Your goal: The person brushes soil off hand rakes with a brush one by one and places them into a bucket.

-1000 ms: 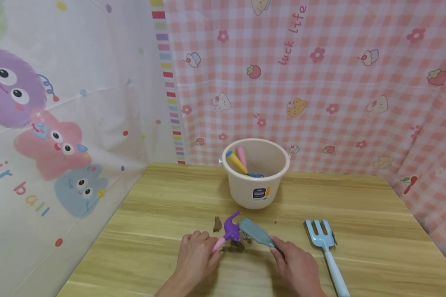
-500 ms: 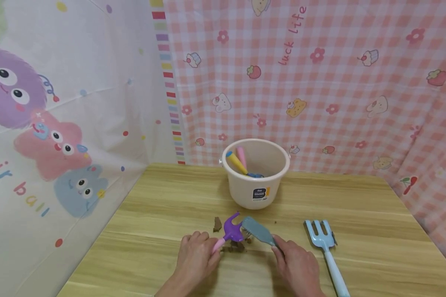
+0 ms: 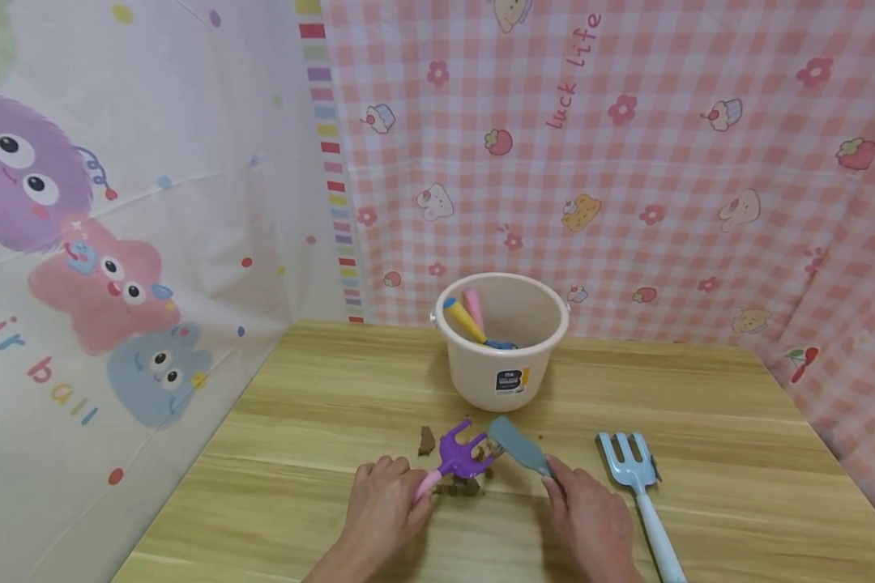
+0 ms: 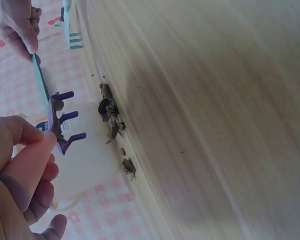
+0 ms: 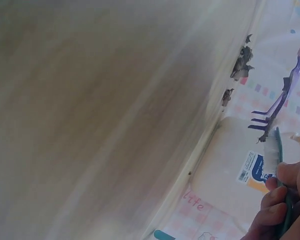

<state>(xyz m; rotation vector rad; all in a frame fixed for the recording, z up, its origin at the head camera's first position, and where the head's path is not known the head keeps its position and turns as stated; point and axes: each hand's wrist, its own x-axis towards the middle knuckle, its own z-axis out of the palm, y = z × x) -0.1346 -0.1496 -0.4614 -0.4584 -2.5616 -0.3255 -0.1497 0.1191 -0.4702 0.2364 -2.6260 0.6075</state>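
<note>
My left hand (image 3: 385,506) grips the pink handle of a small purple garden fork (image 3: 458,459), held just above the table with brown dirt stuck to it in both wrist views. In my right hand (image 3: 592,514) is a teal brush (image 3: 521,447); its pale bristles (image 5: 271,152) face the fork and meet the end of its prongs in the head view. Brown dirt clumps (image 3: 465,486) lie on the table beneath the fork, and another dirt piece (image 3: 426,440) sits to its left.
Behind the hands stands a beige bucket (image 3: 474,372) with a yellow handle (image 3: 463,319) and a pink handle (image 3: 474,305) leaning inside. A light blue garden fork (image 3: 645,494) lies on the wooden table (image 3: 744,453) at the right. Printed cloths hang behind and at the sides.
The purple fork has turned in my left hand, so its prongs now show more fully. The brush has shifted a little to the right along the fork toward the prong ends.
</note>
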